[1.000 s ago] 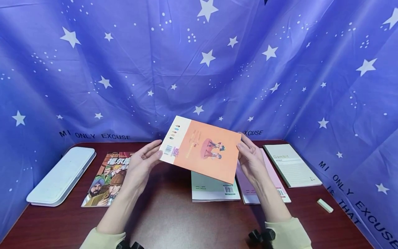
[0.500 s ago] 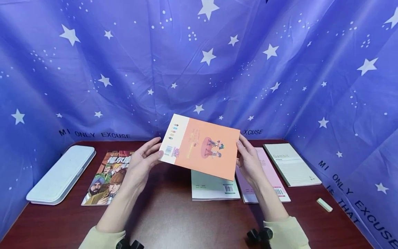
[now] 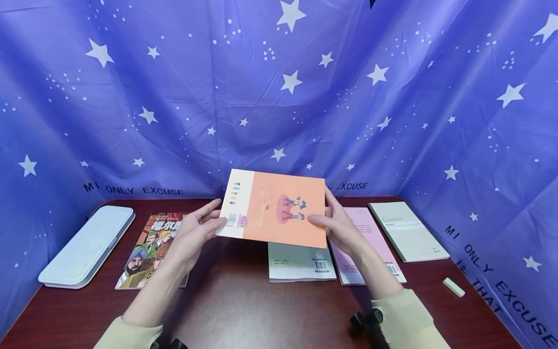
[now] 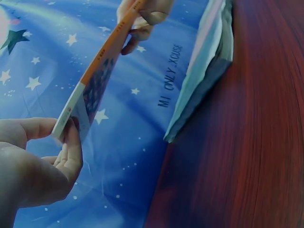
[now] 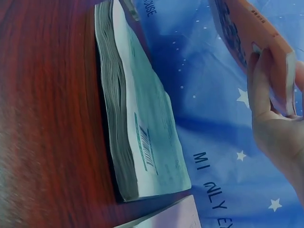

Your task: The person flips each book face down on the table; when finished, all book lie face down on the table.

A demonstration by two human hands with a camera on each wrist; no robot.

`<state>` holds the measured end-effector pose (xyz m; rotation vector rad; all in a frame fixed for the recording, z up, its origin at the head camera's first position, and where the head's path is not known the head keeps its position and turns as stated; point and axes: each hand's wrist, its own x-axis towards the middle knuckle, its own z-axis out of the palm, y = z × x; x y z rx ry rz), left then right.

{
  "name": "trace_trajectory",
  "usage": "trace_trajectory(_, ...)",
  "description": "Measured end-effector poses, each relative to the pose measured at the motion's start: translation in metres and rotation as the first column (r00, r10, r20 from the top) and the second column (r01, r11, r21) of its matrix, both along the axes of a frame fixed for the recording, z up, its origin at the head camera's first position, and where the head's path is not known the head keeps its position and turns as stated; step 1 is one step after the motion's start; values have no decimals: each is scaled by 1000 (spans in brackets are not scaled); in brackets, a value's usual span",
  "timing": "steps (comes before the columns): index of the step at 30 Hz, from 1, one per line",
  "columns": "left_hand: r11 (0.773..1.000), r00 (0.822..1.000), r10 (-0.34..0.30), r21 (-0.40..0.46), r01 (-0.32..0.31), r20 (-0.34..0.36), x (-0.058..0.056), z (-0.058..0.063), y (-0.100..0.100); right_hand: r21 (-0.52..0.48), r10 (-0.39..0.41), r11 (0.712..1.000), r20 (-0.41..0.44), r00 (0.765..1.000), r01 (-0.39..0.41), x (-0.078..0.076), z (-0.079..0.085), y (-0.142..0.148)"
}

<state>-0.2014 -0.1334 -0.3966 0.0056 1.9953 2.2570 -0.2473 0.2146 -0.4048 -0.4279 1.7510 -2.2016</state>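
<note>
An orange book with a white strip, a barcode and two cartoon figures on its cover hangs sideways above the table. My left hand pinches its white end between thumb and fingers. At the orange end my right hand grips it, thumb on the cover and fingers behind. The spine shows edge-on in the left wrist view. Under the raised book lies a green book, partly hidden by it. Beside that rests a pink book, partly behind my right hand and forearm.
On the left are a white case and a comic book, partly covered by my left forearm. To the right lie a "Gambit" notebook and a small pale eraser-like block. A blue starry curtain surrounds the table's back and sides.
The orange book has shifted slightly left and turned more level, its right end moving toward my left. My right thumb has moved further onto the cover. Both hands keep hold.
</note>
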Motion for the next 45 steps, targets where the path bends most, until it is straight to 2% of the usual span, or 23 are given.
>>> trace_trajectory(3,1000,1000,-12,-11,12,14,0,2,-4,39,29,999,10,1000,-29,-7,1,-2)
trace_trajectory(9,999,999,-38,-7,38,31,-2,1,-11,158,29,987,54,998,-37,-18,2,-9)
trace_trajectory(15,999,1000,-17,-33,18,26,-3,-3,-22,204,36,978,79,996,-52,-28,3,-17)
trace_trajectory(23,996,997,-70,-47,70,17,-2,-12,-44,293,53,952,120,991,-86,-46,1,-38)
trace_trajectory(28,995,995,-93,-45,94,35,0,-15,-54,377,86,918,114,990,-124,-57,2,-51)
trace_trajectory(34,997,997,-59,-49,61,56,1,-21,-63,472,147,864,99,984,-177,-69,4,-66)
trace_trajectory(39,995,996,-41,-93,48,80,4,-26,-73,530,160,833,47,986,-160,-78,4,-79)
trace_trajectory(45,983,991,-78,-156,94,107,10,-31,-83,560,101,821,39,994,-106,-87,-1,-93)
